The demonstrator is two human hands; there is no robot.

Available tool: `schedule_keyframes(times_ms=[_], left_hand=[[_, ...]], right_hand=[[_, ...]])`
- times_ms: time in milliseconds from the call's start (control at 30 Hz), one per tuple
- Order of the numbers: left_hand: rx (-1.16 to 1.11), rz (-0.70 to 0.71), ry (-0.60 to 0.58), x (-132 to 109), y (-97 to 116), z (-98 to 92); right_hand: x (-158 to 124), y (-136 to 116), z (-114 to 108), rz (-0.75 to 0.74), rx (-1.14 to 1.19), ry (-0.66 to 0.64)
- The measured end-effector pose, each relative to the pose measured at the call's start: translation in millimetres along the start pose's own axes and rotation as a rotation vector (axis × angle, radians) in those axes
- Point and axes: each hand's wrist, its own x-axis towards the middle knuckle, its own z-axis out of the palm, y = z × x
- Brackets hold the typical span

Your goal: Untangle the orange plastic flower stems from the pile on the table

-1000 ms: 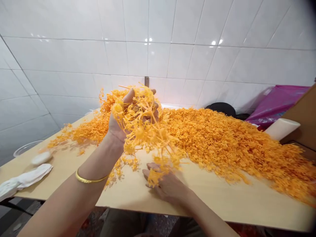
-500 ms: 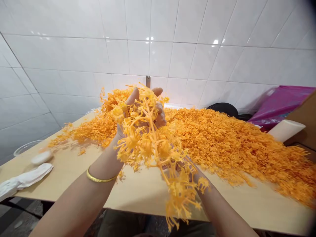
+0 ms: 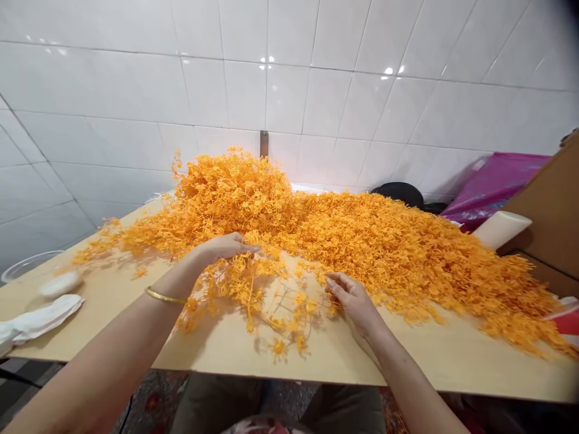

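My left hand (image 3: pixel 226 247), with a gold bangle (image 3: pixel 163 296) on the wrist, reaches over the near side of the pile. Its fingers are closed on an orange plastic flower spray (image 3: pixel 246 289), whose thin branches hang and spread over the table's front part. To the right, my right hand (image 3: pixel 355 298) is low above the tabletop, thumb and fingers pinched together at the right end of the spray's branches. Exactly what lies between those fingertips is partly hidden.
A large heap of orange flower sprays (image 3: pixel 384 241) covers the table (image 3: pixel 344 355) along the tiled wall. At left lie a white cloth (image 3: pixel 49 316) and a white rounded object (image 3: pixel 60 284). A white roll (image 3: pixel 502 229), purple bag (image 3: pixel 493 184) and cardboard box (image 3: pixel 547 223) stand right.
Both hands have come down towards the tabletop and moved apart. The spray that was held up close to the camera is now low over the table. The view has shifted slightly.
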Motion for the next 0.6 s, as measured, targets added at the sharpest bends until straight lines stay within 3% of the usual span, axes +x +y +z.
schedule_keyframes(times_ms=[100, 167, 267, 333, 467, 600], left_hand=[[0.234, -0.13, -0.072, 1.4, 3.0, 0.0], [0.347, -0.074, 0.046, -3.8, 13.4, -2.1], [0.433, 0.087, 0.32, -22.4, 34.0, -2.0], [0.386, 0.2, 0.393, -40.9, 47.0, 5.3], [0.358, 0.282, 0.272, -76.8, 59.6, 42.4], [0.471, 0.263, 0.114, -90.8, 51.2, 88.0]], right_hand=[[2.8, 12.8, 0.1, -0.104, -0.209, 0.062], [3.3, 17.1, -1.8, -0.17, -0.314, 0.105], [2.6, 19.5, -5.6, -0.232, -0.387, 0.179], [1.7, 21.8, -8.0, -0.242, -0.365, 0.23], [0.0, 30.7, -11.8, -0.21, -0.217, 0.345], [-1.0, 34.0, -14.6, -0.254, -0.238, 0.42]])
